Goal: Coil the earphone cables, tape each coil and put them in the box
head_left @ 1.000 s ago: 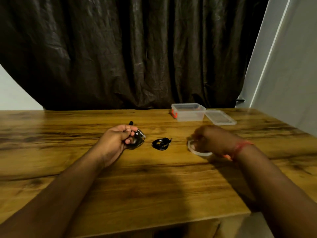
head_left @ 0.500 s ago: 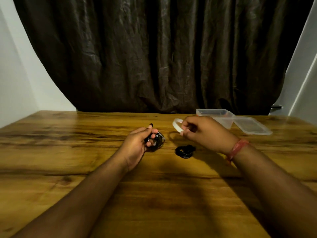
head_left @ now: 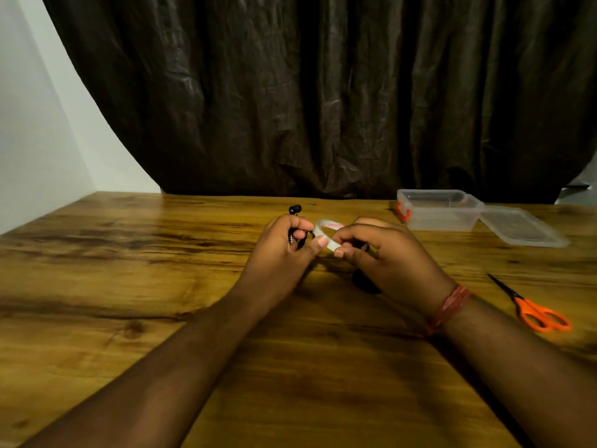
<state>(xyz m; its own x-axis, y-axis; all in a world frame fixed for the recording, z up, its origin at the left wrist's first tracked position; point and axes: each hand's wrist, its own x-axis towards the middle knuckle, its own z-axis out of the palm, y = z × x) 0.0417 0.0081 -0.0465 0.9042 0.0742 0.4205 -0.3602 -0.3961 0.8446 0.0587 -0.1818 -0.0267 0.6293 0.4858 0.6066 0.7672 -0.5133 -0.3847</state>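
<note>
At mid-table I see my left hand [head_left: 284, 250] gripping a coiled black earphone cable [head_left: 295, 234], my right hand [head_left: 384, 253] pinching the clear tape roll [head_left: 328, 232] beside it; taping is unfinished, the clear plastic box [head_left: 437, 210] unfilled.

Bare table [head_left: 135, 286] left; right side crowded by scissors [head_left: 529, 310], box [head_left: 439, 210], and lid [head_left: 521, 226].

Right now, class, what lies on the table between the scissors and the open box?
Nothing: in the head view, only bare wood of the table separates the scissors from the box and its lid.
</note>
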